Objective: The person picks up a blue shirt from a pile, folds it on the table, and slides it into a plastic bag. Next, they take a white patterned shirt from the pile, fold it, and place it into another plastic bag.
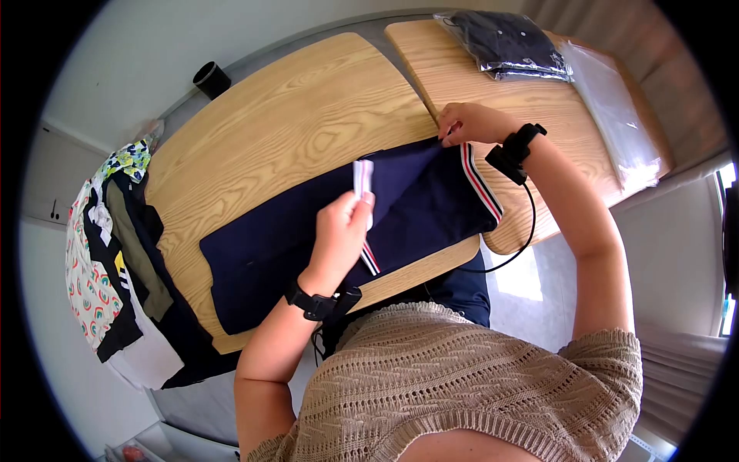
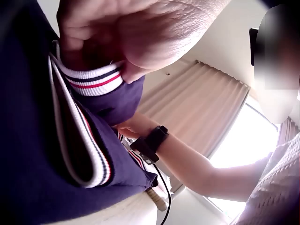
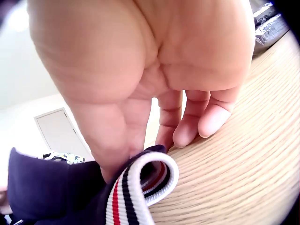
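A navy garment (image 1: 308, 212) with white, red and navy striped ribbed bands lies across the wooden table. The left hand (image 1: 340, 235) pinches one striped band and lifts it off the cloth; in the left wrist view that hand (image 2: 140, 35) has its fingers curled over the band (image 2: 96, 82), and a second band edge hangs as an open loop beside it. At the garment's far right corner, the right hand (image 1: 477, 123) pinches the navy edge. The right wrist view shows its thumb and finger (image 3: 112, 154) on the cloth beside a rolled striped cuff (image 3: 136, 187), other fingers near the tabletop.
Several clothes (image 1: 96, 285) hang over the table's left end. On the second table (image 1: 531, 108) at the upper right lie a dark packed garment (image 1: 504, 42) and clear plastic bags (image 1: 612, 112). A black bin (image 1: 211, 80) stands behind the table. A cable runs from the right wrist's camera.
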The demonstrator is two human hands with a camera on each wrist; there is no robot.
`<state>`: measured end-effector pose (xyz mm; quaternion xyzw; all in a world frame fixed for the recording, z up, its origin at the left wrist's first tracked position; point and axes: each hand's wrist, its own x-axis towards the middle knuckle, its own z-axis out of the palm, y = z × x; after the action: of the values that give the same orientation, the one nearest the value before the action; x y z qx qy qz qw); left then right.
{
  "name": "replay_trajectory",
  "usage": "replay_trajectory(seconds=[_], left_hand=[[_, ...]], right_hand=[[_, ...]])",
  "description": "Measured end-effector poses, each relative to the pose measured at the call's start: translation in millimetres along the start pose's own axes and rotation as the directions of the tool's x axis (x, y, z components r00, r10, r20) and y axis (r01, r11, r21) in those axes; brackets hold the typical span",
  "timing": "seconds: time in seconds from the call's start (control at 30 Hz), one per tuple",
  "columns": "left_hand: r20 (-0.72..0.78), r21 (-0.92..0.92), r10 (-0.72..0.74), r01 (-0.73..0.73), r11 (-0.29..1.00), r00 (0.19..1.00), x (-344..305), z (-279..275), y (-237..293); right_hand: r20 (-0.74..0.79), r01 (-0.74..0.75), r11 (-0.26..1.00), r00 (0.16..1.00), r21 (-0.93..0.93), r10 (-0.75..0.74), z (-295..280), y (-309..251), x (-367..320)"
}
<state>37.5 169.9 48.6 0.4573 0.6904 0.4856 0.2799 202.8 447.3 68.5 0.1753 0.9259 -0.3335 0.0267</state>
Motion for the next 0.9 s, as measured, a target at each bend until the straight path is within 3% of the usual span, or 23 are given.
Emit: replay_trajectory(seconds=[0.07, 0.1, 0.2, 0.23, 0.27, 0.37, 0.47, 0.53, 0.57, 0.6, 0.63, 0.67, 0.7, 0.77, 0.8, 0.87, 0.9], left_hand=[[-0.059, -0.19, -0.178, 0.164, 0.968, 0.982, 9.8, -8.8, -21.4], [-0.034, -0.383, -0.304, 0.268, 0.884, 0.952, 12.5, -9.9, -19.3], [0.022, -0.507, -0.382, 0.34, 0.792, 0.924, 16.2, -14.3, -7.9], [0.023, -0.505, -0.385, 0.343, 0.792, 0.923, 16.7, -14.8, -4.1], [0.051, -0.44, -0.356, 0.341, 0.831, 0.933, 17.1, -15.4, -0.4], [0.124, -0.342, -0.296, 0.321, 0.883, 0.947, 17.7, -17.0, -1.9], [0.023, -0.215, -0.313, 0.31, 0.926, 0.95, 18.9, -14.6, -4.2], [-0.05, 0.194, -0.193, 0.199, 0.96, 0.98, 22.2, -18.1, -19.0], [-0.052, 0.194, -0.193, 0.2, 0.96, 0.98, 20.5, -17.9, -24.5], [-0.151, 0.392, 0.067, -0.002, 0.92, 0.986, 17.5, -17.0, -18.9], [-0.19, 0.586, 0.334, -0.166, 0.793, 0.923, 13.7, -16.2, -8.8], [-0.083, 0.471, 0.326, -0.251, 0.846, 0.942, 8.9, -18.0, 4.4], [0.05, 0.517, 0.412, -0.376, 0.769, 0.91, 5.5, -18.8, 11.1], [0.247, 0.558, 0.345, -0.423, 0.714, 0.906, -2.1, -15.8, 7.9], [0.302, 0.578, 0.272, -0.402, 0.71, 0.914, -3.8, -14.5, 2.8], [0.327, 0.621, 0.187, -0.36, 0.697, 0.926, -7.4, -11.7, -7.2], [0.341, 0.641, 0.15, -0.346, 0.685, 0.928, -8.5, -10.8, -6.7]], right_hand=[[-0.04, -0.01, 1.0, 0.999, -0.024, 0.009, 1.5, 0.5, 1.0], [-0.04, -0.012, 1.0, 0.999, -0.02, 0.011, 3.3, 4.4, 2.2], [-0.117, 0.003, 0.997, 0.993, -0.071, -0.012, 6.3, 5.9, 6.6], [-0.074, -0.08, 0.992, 0.995, -0.102, 0.073, 3.4, 0.4, 7.8], [-0.034, -0.161, 0.978, 0.987, -0.135, 0.158, 2.3, -4.8, 8.9], [-0.036, -0.14, 0.975, 0.99, -0.17, 0.136, 5.8, -2.9, 14.3], [-0.027, -0.11, 0.977, 0.994, -0.183, 0.107, 10.8, 0.3, 19.8], [-0.058, -0.081, 0.978, 0.996, -0.193, 0.071, 14.7, 0.7, 19.5], [-0.091, -0.053, 0.978, 0.995, -0.204, 0.035, 15.6, 1.0, 19.8], [-0.091, -0.052, 0.977, 0.995, -0.205, 0.034, 14.8, -0.2, 20.0], [-0.075, -0.079, 0.976, 0.995, -0.204, 0.065, 13.5, -1.9, 20.0], [-0.057, -0.106, 0.973, 0.994, -0.204, 0.096, 12.5, -3.6, 19.7], [-0.057, -0.107, 0.973, 0.994, -0.206, 0.097, 10.5, -1.2, 19.3], [-0.047, -0.108, 0.978, 0.992, 0.178, 0.118, 3.6, 4.2, 16.4], [-0.046, -0.107, 0.979, 0.992, 0.173, 0.117, 1.5, -0.6, 12.5], [-0.156, -0.287, 0.949, 0.939, 0.132, 0.306, 1.1, -10.1, 1.8], [-0.155, -0.288, 0.949, 0.939, 0.131, 0.306, 3.3, -9.1, -2.0]])
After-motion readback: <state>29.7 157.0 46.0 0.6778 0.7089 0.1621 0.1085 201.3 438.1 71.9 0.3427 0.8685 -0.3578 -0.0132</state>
